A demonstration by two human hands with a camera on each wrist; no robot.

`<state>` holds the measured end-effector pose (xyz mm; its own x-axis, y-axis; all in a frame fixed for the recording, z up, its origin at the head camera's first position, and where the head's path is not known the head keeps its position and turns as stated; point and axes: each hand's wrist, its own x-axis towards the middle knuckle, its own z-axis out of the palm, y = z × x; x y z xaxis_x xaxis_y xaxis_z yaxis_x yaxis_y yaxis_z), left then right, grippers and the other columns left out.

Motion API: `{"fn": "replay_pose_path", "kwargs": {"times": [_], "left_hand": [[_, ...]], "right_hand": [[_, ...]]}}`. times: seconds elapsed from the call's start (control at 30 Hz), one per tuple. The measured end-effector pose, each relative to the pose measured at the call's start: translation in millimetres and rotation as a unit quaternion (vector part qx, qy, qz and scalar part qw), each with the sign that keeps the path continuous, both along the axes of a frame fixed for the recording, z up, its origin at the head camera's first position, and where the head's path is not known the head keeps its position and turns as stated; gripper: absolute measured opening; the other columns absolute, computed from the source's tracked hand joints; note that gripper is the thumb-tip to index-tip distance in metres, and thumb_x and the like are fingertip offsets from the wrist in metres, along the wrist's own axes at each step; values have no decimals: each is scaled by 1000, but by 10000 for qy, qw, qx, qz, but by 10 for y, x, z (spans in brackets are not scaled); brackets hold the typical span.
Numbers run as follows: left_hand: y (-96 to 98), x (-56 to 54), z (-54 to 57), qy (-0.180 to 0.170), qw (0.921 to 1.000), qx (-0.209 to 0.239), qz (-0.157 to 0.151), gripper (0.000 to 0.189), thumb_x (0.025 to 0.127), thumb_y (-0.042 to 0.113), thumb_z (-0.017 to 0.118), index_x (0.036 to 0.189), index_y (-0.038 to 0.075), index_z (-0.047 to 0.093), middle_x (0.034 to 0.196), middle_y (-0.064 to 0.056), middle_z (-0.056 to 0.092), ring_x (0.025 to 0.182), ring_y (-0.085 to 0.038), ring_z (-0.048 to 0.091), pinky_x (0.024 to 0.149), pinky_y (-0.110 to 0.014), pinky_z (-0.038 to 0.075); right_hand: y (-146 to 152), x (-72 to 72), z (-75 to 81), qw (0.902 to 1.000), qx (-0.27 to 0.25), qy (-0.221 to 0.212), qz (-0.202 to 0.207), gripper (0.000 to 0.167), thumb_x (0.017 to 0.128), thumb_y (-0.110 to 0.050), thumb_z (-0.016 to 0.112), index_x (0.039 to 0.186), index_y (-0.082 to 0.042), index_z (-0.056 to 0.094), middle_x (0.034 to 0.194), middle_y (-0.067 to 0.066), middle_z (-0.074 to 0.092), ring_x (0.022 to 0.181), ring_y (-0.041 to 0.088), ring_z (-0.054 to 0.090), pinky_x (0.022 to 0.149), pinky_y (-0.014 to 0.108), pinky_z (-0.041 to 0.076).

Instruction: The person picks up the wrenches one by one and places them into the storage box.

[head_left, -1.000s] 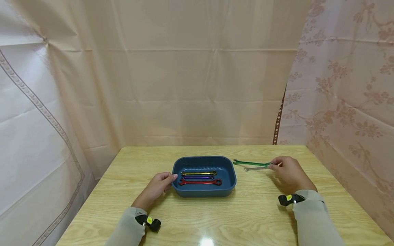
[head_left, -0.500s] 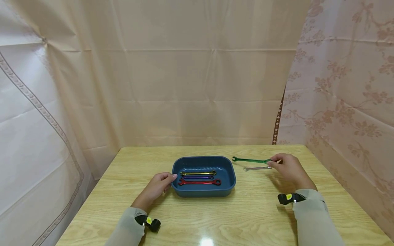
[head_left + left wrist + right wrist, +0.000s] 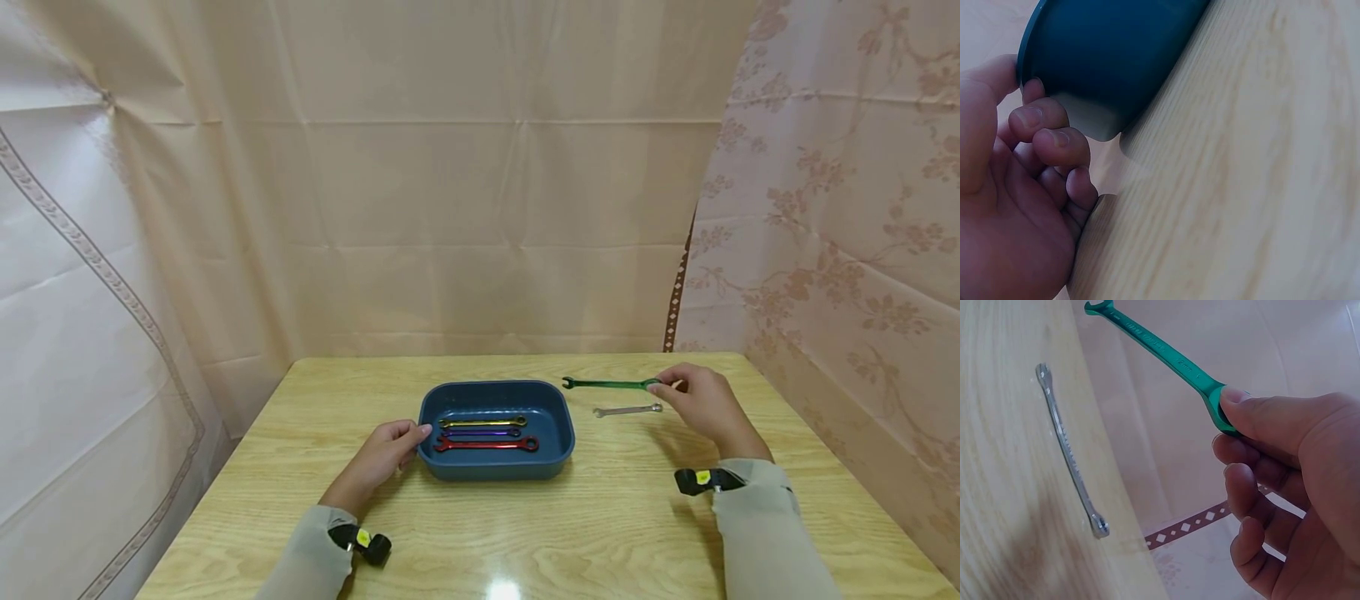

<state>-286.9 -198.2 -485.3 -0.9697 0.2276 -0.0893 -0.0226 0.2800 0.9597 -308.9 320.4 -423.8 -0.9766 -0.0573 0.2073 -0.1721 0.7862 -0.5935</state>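
My right hand (image 3: 697, 400) pinches a green combination wrench (image 3: 611, 384) by its ring end, thumb over the ring. The wrench's open end points left, close to the far right corner of a blue tray (image 3: 495, 472). In the right wrist view the green wrench (image 3: 1160, 349) is held up off the table. A silver wrench (image 3: 628, 410) lies on the table below it. My left hand (image 3: 386, 454) pinches the tray's left rim between thumb and fingers. Inside the tray, a gold wrench (image 3: 483, 422), a purple wrench (image 3: 480, 432) and a red wrench (image 3: 487, 445) lie side by side.
The wooden table (image 3: 480, 533) carries the tray near its middle. Beyond its far edge hangs a beige curtain (image 3: 480, 208). A floral cloth (image 3: 862, 208) hangs along the right side and a pale cloth (image 3: 75, 333) along the left.
My right hand has risen and moved slightly away from me with the green wrench, which now stands apart from the silver one. The left hand and the tray have stayed nearly still.
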Motion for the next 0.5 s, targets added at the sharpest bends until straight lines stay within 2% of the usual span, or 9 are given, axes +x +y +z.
{"fn": "replay_pose_path", "kwargs": {"times": [0.23,0.5], "left_hand": [[-5,-9,-12,-6,10000,28,26,38,106,40,58,91,5,62,70,1,48,66,-18,46,58,-26,40],[-13,-15,-19,-16,10000,40,14,42,104,45,61,91,5,62,70,1,48,66,-19,46,58,-26,40]], "right_hand": [[-35,49,95,9998,19,196,28,37,103,-42,65,114,-7,71,99,13,71,76,22,58,62,35,48],[-65,98,174,9993,83,361,37,35,103,-40,65,113,-7,72,97,11,70,74,22,56,60,35,46]]}}
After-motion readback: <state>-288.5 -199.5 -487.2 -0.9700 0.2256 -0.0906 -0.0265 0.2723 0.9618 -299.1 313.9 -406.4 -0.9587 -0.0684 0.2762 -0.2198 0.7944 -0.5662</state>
